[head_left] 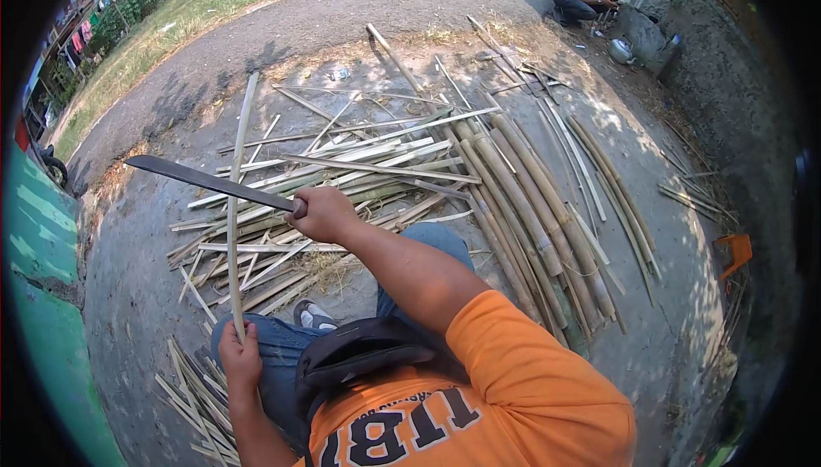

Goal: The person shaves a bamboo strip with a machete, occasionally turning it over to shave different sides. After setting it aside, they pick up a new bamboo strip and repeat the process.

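Bamboo strip [234, 202] upright in my left hand [239, 363], machete [209, 182] clenched in my right hand [323, 215].

My left fist closed round the strip's lower end at seven o'clock, above my knee; my right gripped the handle, its blade pointing to ten o'clock and crossing the strip. I judged the strip light, springy and sharp-edged, best held low. I counted one blade, one held strip; split slats [342, 168] and whole canes [530, 210] at twelve to two o'clock were too many to count.
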The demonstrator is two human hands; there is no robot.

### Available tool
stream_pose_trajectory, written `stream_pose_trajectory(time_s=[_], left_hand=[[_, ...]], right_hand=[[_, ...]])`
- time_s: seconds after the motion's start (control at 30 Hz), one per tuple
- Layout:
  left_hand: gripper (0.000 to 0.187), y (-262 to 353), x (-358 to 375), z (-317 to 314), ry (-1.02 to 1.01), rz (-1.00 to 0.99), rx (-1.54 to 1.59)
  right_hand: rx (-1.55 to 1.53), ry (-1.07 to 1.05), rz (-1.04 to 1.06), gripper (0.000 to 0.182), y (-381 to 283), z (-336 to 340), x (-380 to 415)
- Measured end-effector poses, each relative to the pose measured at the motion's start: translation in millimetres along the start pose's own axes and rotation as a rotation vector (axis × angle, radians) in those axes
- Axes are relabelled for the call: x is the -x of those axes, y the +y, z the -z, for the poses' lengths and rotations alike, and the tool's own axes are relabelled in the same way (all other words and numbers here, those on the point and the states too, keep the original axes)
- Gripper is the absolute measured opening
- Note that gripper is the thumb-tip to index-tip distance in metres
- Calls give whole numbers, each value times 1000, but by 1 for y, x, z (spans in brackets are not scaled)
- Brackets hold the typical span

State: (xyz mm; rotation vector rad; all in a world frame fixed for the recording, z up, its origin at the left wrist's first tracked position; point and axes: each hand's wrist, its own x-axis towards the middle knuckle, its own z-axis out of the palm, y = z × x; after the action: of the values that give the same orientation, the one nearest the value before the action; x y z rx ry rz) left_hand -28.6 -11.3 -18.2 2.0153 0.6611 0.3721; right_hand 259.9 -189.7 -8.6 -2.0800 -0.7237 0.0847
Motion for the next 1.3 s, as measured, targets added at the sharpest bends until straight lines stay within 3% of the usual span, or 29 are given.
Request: stream_pose_trajectory(time_s=[0.3, 0.4, 0.5, 0.67, 0.83, 1.03, 1.2, 1.3], left_hand=[[17, 0, -3, 1, -21, 15, -44], [18, 2, -2, -1, 10, -6, -92], [22, 10, 1, 0, 5, 34, -90], [28, 13, 2, 2, 23, 24, -180], [32, 22, 3, 3, 15, 44, -190], [27, 13, 6, 1, 83, -122, -259], [29, 16, 7, 6, 60, -60, -233], [28, 16, 7, 6, 56, -54, -230]], right_hand=[[-35, -30, -45, 32, -3, 4, -3], [-36, 34, 36, 36, 1, -2, -3], [-13, -35, 44, 32, -3, 0, -3], [58, -171, 202, 31, -20, -4, 9], [252, -290, 482, 12, -32, -33, 29], [369, -321, 432, 13, -23, -55, 23], [325, -274, 182, 14, -13, -45, 1], [324, -279, 225, 16, -12, -41, 2]])
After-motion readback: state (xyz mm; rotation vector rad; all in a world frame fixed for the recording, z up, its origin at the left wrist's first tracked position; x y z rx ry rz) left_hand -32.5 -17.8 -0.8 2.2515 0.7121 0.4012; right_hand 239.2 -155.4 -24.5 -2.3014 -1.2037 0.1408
